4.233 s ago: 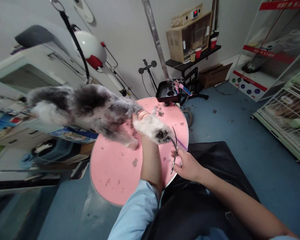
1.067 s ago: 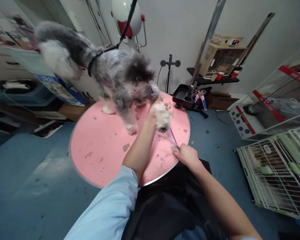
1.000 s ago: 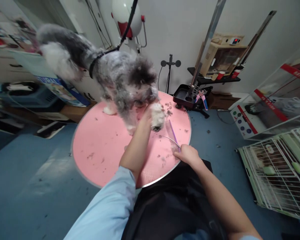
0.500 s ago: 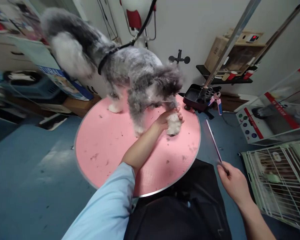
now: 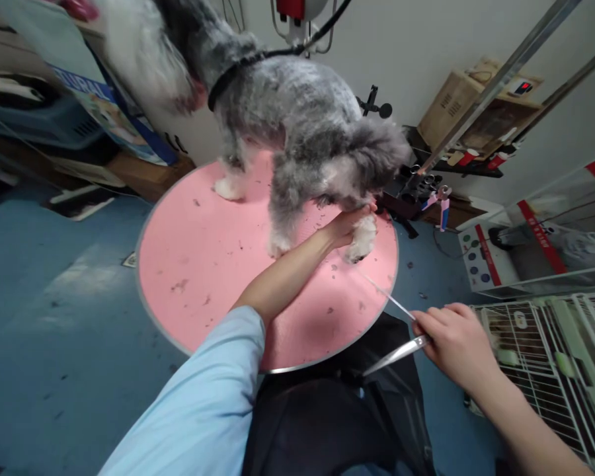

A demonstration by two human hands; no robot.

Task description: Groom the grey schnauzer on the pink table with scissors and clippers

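Observation:
A grey and white dog (image 5: 307, 99) stands on a round pink grooming table (image 5: 203, 277), a black loop around its body. My left hand (image 5: 350, 226) reaches across the table, closed around the dog's leg near the white paw (image 5: 361, 241) at the right. Fur and the leg hide some of its fingers. Off the table's right edge, my right hand (image 5: 456, 340) is closed on two tools. One is a pair of scissors (image 5: 396, 354), pointing down to the left. The other is a thin comb (image 5: 384, 291), seen nearly edge-on, its far end blurred close to the paw.
Loose hair clippings dot the table. Beyond its right edge, nail clippers (image 5: 442, 206) hang by a metal post (image 5: 500, 82). A wire cage (image 5: 540, 370) stands at the right, below a glass-sided case (image 5: 555, 244). At the left is a blue pet carrier (image 5: 69, 122).
My right hand has moved left and slightly up, and the comb has swung toward the paw. Scissors now show in that hand. My left hand keeps its hold; the view has shifted.

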